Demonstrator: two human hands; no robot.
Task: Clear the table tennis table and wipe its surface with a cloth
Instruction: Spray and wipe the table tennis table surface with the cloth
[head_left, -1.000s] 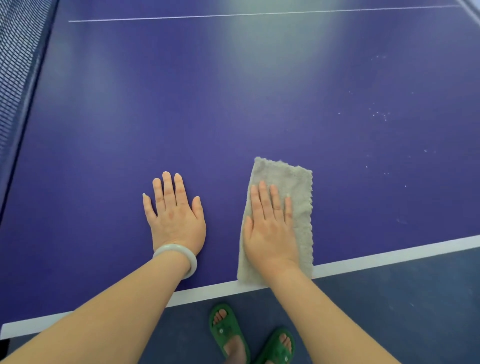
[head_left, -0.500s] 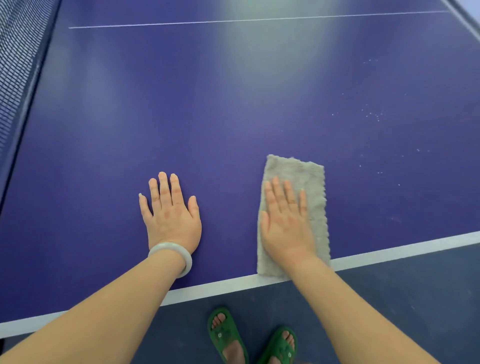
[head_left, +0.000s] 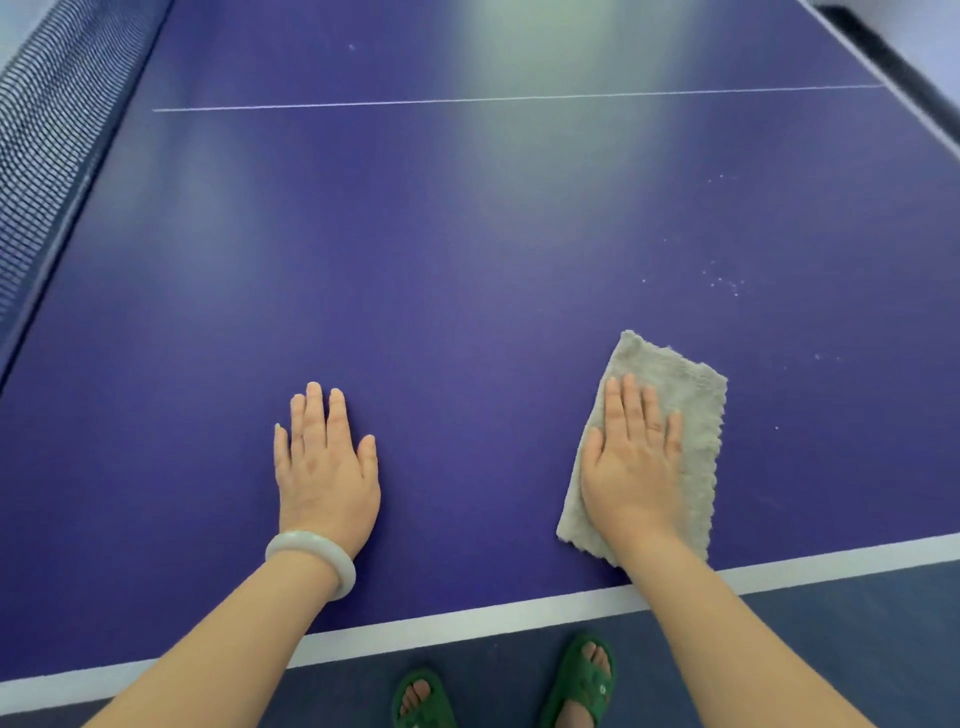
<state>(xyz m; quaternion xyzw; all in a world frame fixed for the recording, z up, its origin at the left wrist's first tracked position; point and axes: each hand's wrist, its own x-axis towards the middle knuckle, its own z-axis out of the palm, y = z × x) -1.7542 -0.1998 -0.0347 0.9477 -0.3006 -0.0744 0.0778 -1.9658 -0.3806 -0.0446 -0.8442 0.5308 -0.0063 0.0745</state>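
Head view, looking down: both forearms reach up from the bottom of the frame onto the table tennis table (head_left: 467, 249), a purple surface with a white border line along its near edge. The left hand (head_left: 326, 467) lies palm down and flat on the bare surface at lower centre-left, its fingers extended and nearly together, the thumb out to the right, gripping nothing. A pale bangle (head_left: 311, 558) circles that wrist.

The right hand (head_left: 631, 462) lies palm down at lower right, pressed flat on a grey cloth (head_left: 691, 415), its fingers straight and close together, laid flat rather than clamped. The cloth spreads out under the palm and fingers; it shows beyond the fingertips toward the upper part of the frame and as a wide strip to the right of the hand, with a narrow edge on the left. It is a folded rectangle, its long axis running from the near white line away up the frame, leaning slightly right. Its near end sits just beside the white line.

The net (head_left: 47, 130) stands at upper left. White specks (head_left: 724, 283) dot the surface right of centre, above the cloth.
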